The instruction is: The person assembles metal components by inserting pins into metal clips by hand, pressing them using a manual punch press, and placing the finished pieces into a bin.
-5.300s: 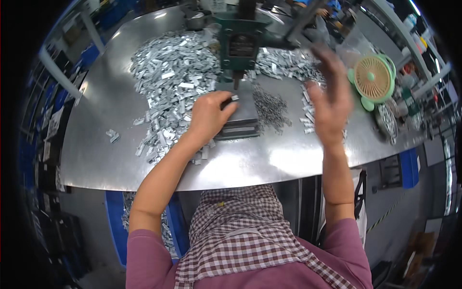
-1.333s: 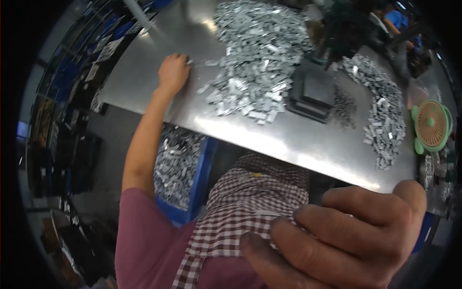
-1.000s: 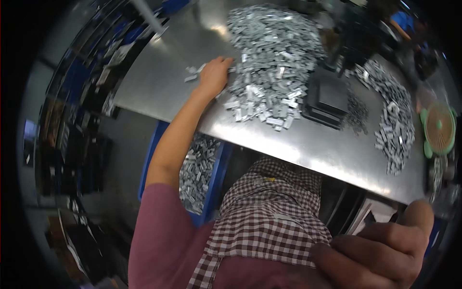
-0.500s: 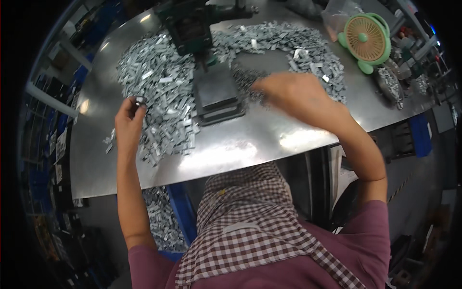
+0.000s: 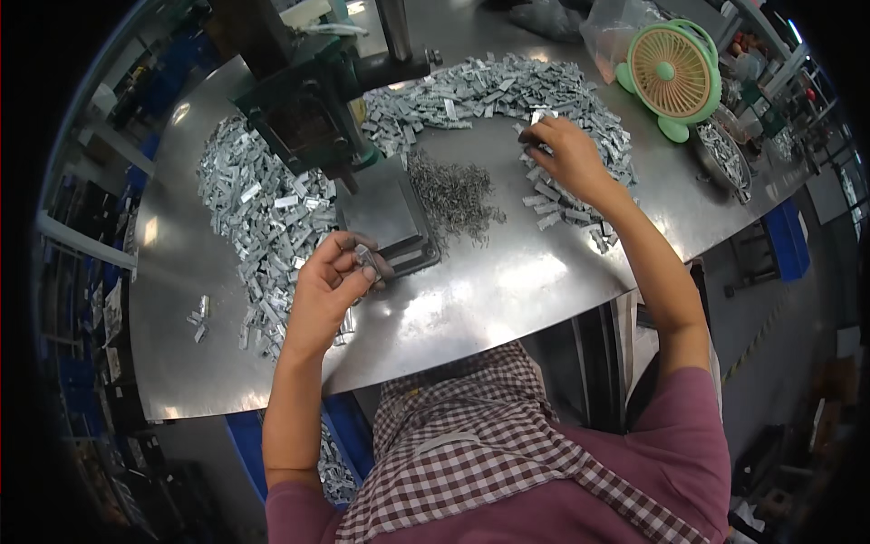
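Observation:
My left hand (image 5: 328, 288) is at the front left corner of a press's flat steel block (image 5: 376, 218). Its thumb and fingers are closed on a small silvery metal piece (image 5: 364, 257). My right hand (image 5: 569, 156) is over the right end of a heap of flat metal pieces (image 5: 594, 122). Its fingers are curled together, and whatever sits between them is too small to make out. Between the block and that heap lies a pile of tiny dark metal pins (image 5: 453, 195). The green hand press (image 5: 304, 113) stands above the block, its ram just over the plate.
Another heap of metal pieces (image 5: 263, 204) spreads left of the press, with a few loose ones (image 5: 199, 317) farther out. A green fan (image 5: 671, 72) and a bowl of parts (image 5: 723, 154) stand at the right. Below the table's front edge is a blue bin (image 5: 349, 433).
My left hand has come rightward with its metal piece, from the left heap to the block's corner. My right hand has moved from beside the pins to the right heap. The view has shifted.

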Available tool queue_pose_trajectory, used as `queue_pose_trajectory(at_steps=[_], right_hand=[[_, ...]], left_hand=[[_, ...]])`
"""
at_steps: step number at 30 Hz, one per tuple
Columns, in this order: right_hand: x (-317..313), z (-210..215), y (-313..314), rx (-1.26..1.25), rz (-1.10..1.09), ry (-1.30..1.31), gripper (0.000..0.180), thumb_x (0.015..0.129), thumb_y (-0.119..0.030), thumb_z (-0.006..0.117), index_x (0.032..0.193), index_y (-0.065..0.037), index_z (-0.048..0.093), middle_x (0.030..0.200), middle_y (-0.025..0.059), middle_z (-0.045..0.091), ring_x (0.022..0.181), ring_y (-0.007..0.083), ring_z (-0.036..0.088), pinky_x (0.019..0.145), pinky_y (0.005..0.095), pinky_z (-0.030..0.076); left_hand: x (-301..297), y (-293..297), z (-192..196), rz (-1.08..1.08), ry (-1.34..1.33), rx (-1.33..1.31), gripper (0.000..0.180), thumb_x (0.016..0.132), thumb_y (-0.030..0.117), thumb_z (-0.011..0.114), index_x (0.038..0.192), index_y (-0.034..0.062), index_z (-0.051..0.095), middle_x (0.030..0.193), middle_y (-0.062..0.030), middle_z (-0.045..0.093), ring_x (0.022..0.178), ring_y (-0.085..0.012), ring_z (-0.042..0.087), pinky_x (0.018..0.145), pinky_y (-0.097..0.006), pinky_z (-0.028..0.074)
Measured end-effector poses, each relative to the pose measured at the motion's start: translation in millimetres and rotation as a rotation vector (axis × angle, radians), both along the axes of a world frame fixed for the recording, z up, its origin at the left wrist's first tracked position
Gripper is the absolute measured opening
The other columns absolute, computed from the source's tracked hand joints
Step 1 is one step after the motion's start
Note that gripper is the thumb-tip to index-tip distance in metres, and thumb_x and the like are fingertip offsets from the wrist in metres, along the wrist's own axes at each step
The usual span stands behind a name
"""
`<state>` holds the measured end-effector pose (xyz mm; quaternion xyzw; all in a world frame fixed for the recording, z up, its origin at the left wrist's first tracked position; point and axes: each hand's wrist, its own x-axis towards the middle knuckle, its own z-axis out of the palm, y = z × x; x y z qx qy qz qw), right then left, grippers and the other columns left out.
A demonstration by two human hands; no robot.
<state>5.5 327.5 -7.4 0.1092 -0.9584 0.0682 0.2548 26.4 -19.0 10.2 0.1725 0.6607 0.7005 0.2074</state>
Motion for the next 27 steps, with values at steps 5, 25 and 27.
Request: queue_pose_trajectory(at_steps=[5, 25, 27], right_hand=[[56.3, -3.7, -45.0, -0.23, 0.252, -0.457, 0.023, 0.076, -0.012, 0.061, 0.097, -0.005, 0.059, 0.089, 0.0106, 0.058, 0.085, 0.029, 0.056, 0.075, 0.0374, 0.045], [89.8, -7.9, -138.6, -1.043, 0.435, -0.343, 0.022, 0.074, -0.001, 0.059, 0.096, 0.0, 0.057, 0.086, 0.0089, 0.057, 0.073, 0.0164, 0.058, 0.066, 0.0263, 0.047], [87.3, -9.0, -146.2, -0.986, 0.376, -0.28, 0.023, 0.074, -0.001, 0.059, 0.097, 0.0, 0.057, 0.088, 0.0084, 0.057, 0.074, 0.016, 0.058, 0.067, 0.0255, 0.047]], left_hand=[[14.5, 14.0, -6.2, -0.11, -0.139, 0.024, 0.033, 0.08, 0.007, 0.058, 0.111, 0.0016, 0.051, 0.083, -0.0044, 0.062, 0.07, -0.0069, 0.055, 0.055, -0.018, 0.039], [40.1, 38.1, -32.5, 0.106, -0.055, 0.106, 0.034, 0.086, 0.002, 0.05, 0.12, 0.003, 0.048, 0.098, -0.0052, 0.062, 0.08, -0.0081, 0.058, 0.064, -0.018, 0.047], [39.4, 39.4, -33.6, 0.104, -0.021, 0.093, 0.037, 0.086, 0.003, 0.051, 0.123, 0.0036, 0.047, 0.098, -0.006, 0.062, 0.083, -0.0085, 0.059, 0.066, -0.019, 0.047]])
